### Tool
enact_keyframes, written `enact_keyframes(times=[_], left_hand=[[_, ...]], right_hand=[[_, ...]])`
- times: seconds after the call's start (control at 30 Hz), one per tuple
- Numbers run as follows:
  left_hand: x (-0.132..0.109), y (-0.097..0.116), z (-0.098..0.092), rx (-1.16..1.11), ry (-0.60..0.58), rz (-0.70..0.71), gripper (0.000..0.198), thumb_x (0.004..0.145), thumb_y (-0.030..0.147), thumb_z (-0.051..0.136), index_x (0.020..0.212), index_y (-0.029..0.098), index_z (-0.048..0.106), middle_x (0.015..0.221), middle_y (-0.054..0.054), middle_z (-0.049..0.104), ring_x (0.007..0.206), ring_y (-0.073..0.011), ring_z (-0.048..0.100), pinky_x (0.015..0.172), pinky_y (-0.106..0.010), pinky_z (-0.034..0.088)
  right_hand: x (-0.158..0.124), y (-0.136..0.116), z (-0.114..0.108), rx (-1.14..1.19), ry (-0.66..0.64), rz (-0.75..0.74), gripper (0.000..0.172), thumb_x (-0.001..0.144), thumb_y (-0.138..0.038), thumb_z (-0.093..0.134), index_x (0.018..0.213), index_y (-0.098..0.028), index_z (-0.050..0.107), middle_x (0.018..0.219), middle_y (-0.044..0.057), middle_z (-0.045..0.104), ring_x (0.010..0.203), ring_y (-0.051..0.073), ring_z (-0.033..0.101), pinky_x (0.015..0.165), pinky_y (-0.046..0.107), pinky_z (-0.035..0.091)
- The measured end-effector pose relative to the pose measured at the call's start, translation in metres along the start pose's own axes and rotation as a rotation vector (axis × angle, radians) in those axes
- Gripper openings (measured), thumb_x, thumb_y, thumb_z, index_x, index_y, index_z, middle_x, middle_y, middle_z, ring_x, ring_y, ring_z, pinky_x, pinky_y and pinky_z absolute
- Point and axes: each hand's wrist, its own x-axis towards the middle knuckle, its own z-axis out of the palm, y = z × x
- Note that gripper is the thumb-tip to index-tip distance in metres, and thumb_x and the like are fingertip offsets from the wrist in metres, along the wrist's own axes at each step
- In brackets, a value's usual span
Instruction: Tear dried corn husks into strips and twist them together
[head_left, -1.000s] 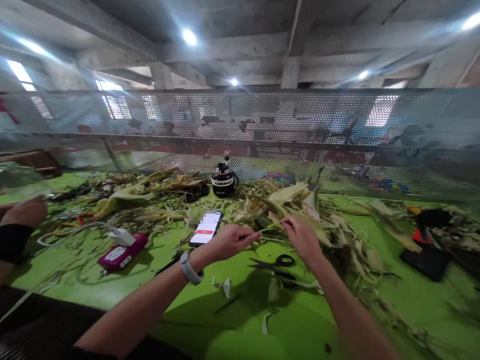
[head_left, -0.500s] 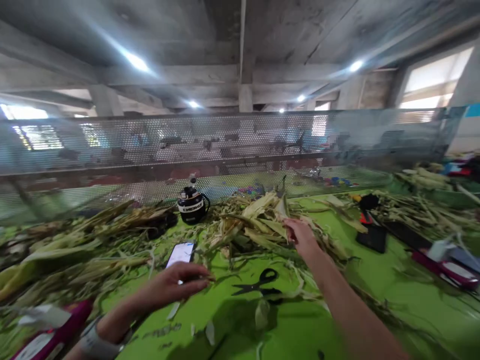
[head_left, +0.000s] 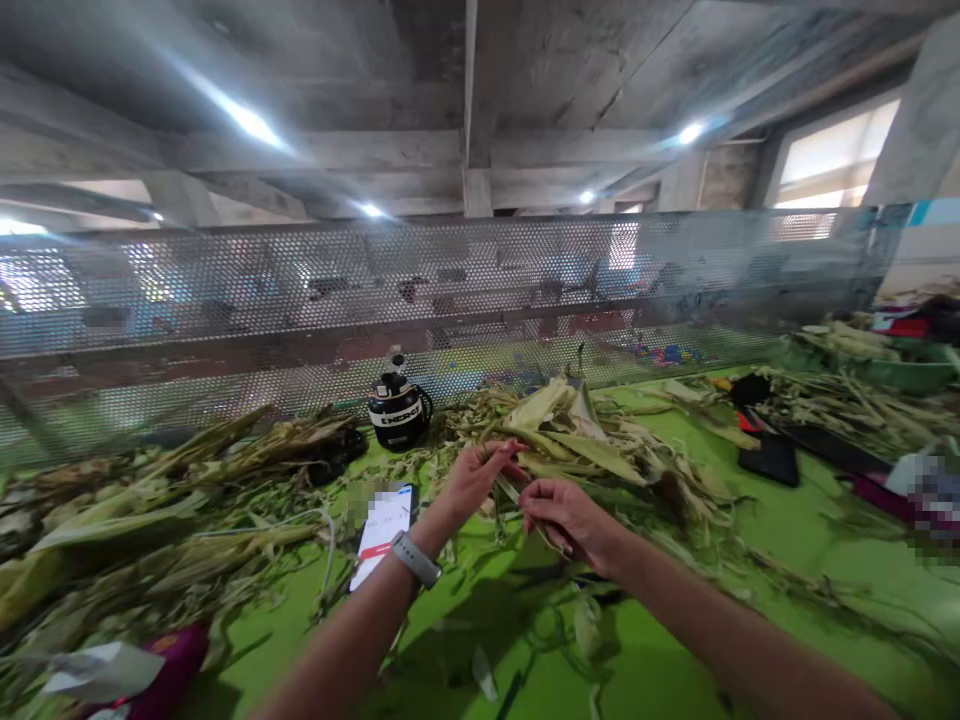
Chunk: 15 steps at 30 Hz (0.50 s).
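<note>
Both my hands are close together at the front of a heap of dried corn husks (head_left: pixel 600 455) on the green table. A narrow strip of husk (head_left: pixel 510 490) runs between them. My left hand (head_left: pixel 472 480), with a grey band on the wrist, pinches its upper end with the fingers pressed together. Lower on the strip, my right hand (head_left: pixel 566 515) is closed with thumb and fingers around it. My right hand and forearm partly hide a dark pair of scissors (head_left: pixel 596 592) on the table. A pale scrap of husk (head_left: pixel 587 628) lies just in front of it.
A phone (head_left: pixel 386 530) with a lit screen lies beside my left wrist. Behind it stands a black jug (head_left: pixel 397 412). More husks (head_left: pixel 150 510) spread along the left. At right are a black flat object (head_left: pixel 770 458) and a green basin (head_left: pixel 907 370). A perforated metal screen (head_left: pixel 450 280) borders the back.
My left hand has moved right and forward to the heap. My right hand has come back from the heap's top toward it. A husk strip is now between them. The view has shifted slightly.
</note>
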Motion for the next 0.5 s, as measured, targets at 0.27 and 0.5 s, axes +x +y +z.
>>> enact_keyframes(times=[0.27,0.5], left_hand=[[0.013,0.013,-0.042,-0.058,0.296,0.036,0.049,0.074,0.062,0.053,0.064,0.015,0.063,0.037,0.006,0.043,0.029,-0.0077,0.038,0.034,-0.021,0.025],[0.009,0.036,-0.082,-0.544,0.545,0.113,0.035,0.075,0.046,0.062,0.083,0.012,0.065,0.036,0.009,0.038,0.034,-0.0037,0.033,0.037,-0.015,0.026]], right_hand=[[0.003,-0.002,-0.003,-0.075,0.064,0.042,0.031,0.063,-0.041,0.073,0.069,-0.015,0.056,0.054,-0.005,0.061,0.027,-0.001,0.026,0.029,0.017,0.011],[0.010,-0.013,-0.013,0.008,0.104,-0.001,0.021,0.068,-0.030,0.072,0.064,-0.015,0.058,0.052,-0.004,0.059,0.029,-0.001,0.026,0.030,0.016,0.015]])
